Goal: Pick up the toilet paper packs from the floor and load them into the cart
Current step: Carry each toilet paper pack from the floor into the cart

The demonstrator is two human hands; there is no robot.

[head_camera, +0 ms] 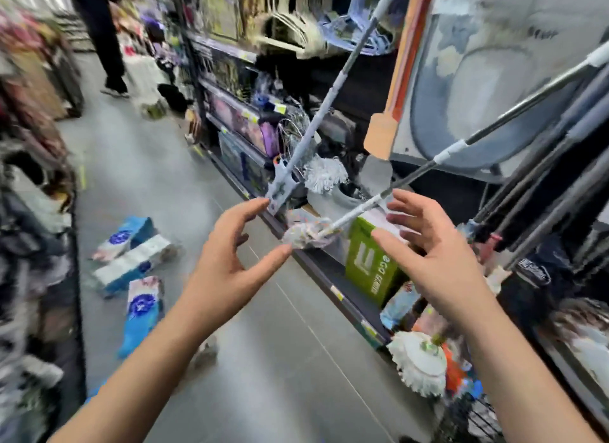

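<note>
Head view, shop aisle, frame heavily motion-blurred. Left hand (227, 254) and right hand (438, 254) both raised in front of the body at about the same height, palms turned toward each other, well apart. Left: fingers spread and slightly curved, thumb held away from them, nothing in it. Right: fingers likewise spread wide and loosely bent, nothing in it. Neither hand touches any object. Three toilet paper packs (131, 266) lie on the grey floor (263, 360) to the left of the left forearm, blue-and-white wrap. The far two lie side by side and touching; the nearest pack (141, 314) lies just beside them, closer to the camera. All three are flat on the floor, near the dark base of the left-hand display (66, 294). On the right runs a shelf unit (333, 279) with a green box (369, 261) on its lowest level, behind the right hand's fingers. Long mop handles (329, 89) lean across the shelf; a plastic-wrapped mop head (306, 235) shows between the two hands in the view. A round white mop head (418, 363) sits lower right. Dark wire mesh (474, 419) at the bottom right edge; cannot tell whether it is the cart. A person in dark clothes (99, 30) stands far down the aisle.
</note>
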